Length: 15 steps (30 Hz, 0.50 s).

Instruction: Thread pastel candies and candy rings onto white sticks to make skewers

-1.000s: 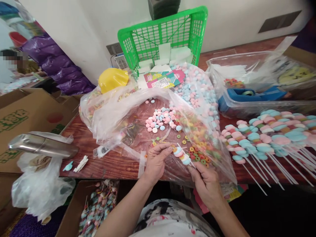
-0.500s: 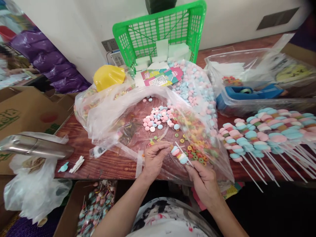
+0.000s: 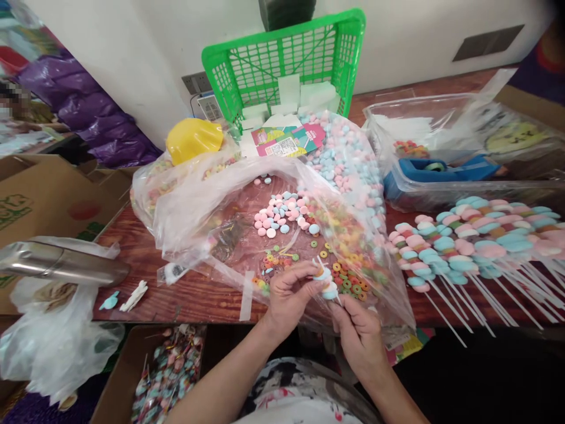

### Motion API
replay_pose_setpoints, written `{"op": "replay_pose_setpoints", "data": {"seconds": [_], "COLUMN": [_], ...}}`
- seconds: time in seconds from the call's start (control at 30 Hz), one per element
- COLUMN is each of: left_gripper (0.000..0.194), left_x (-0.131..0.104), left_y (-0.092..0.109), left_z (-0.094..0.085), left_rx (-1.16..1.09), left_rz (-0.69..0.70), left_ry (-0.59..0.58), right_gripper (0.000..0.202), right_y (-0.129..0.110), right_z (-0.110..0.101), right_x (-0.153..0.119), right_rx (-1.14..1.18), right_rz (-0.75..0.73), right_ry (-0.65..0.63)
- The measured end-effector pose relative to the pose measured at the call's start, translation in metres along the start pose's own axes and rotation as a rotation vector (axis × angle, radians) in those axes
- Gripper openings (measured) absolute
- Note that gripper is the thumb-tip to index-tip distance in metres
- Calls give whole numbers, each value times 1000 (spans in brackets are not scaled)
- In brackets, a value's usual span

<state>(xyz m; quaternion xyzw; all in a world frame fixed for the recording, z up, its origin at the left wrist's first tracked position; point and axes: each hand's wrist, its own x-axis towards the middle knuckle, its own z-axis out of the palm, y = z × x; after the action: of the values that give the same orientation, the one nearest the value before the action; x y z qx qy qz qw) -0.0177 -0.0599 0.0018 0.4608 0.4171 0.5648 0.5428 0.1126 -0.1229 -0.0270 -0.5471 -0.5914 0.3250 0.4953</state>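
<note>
Between my hands is a candy skewer (image 3: 328, 288), a white stick threaded with pale blue and white candies. My right hand (image 3: 359, 327) is closed on the stick's lower end, just below the candies. The fingers of my left hand (image 3: 291, 297) pinch the threaded pieces near the top, where an orange-brown bit shows and the stick's tip pokes out. Fingertips partly hide the stack. Beyond the hands, loose pink, blue and white candies (image 3: 282, 213) lie on a clear plastic bag, with small coloured ring candies (image 3: 348, 282) close by my fingers.
Finished candy skewers (image 3: 477, 235) are piled at the right, sticks toward me. Behind them stands a clear plastic bin (image 3: 441, 188) with a blue tape dispenser (image 3: 445, 169). A green basket (image 3: 282, 50) is at the back, a steel flask (image 3: 66, 263) at left, and a candy-filled box (image 3: 115, 377) below.
My left hand has moved right and slightly down onto the threaded candies, its fingers now over the stack. My right hand keeps its hold on the stick. The view has shifted slightly.
</note>
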Motion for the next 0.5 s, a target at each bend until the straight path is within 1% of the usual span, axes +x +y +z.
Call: {"op": "replay_pose_setpoints", "data": {"seconds": [0.1, 0.23, 0.3, 0.37, 0.4, 0.43, 0.47, 0.5], "left_gripper": [12, 14, 20, 34, 41, 43, 39, 32], "left_x": [-6, -14, -8, 10, 24, 40, 57, 74], "left_y": [3, -1, 2, 9, 14, 18, 22, 25], "left_z": [2, 5, 0, -14, -24, -36, -48, -60], "left_rx": [137, 158, 160, 225, 307, 446, 633, 872], "left_rz": [71, 91, 67, 32, 26, 47, 87, 145], "left_ry": [-73, -153, -211, -210, -169, -107, -71, -54], "right_gripper": [26, 29, 28, 28, 29, 31, 32, 32], "right_y": [3, 9, 12, 13, 13, 12, 11, 9], "right_z": [1, 0, -5, -11, -14, -17, -18, -19], "right_x": [-1, 1, 3, 6, 7, 8, 9, 10], "right_rx": [34, 34, 12, -5, -11, -18, -27, -41], "right_rz": [-9, -28, -9, 27, 44, 54, 53, 41], "right_ry": [20, 87, 114, 159, 185, 211, 228, 242]}}
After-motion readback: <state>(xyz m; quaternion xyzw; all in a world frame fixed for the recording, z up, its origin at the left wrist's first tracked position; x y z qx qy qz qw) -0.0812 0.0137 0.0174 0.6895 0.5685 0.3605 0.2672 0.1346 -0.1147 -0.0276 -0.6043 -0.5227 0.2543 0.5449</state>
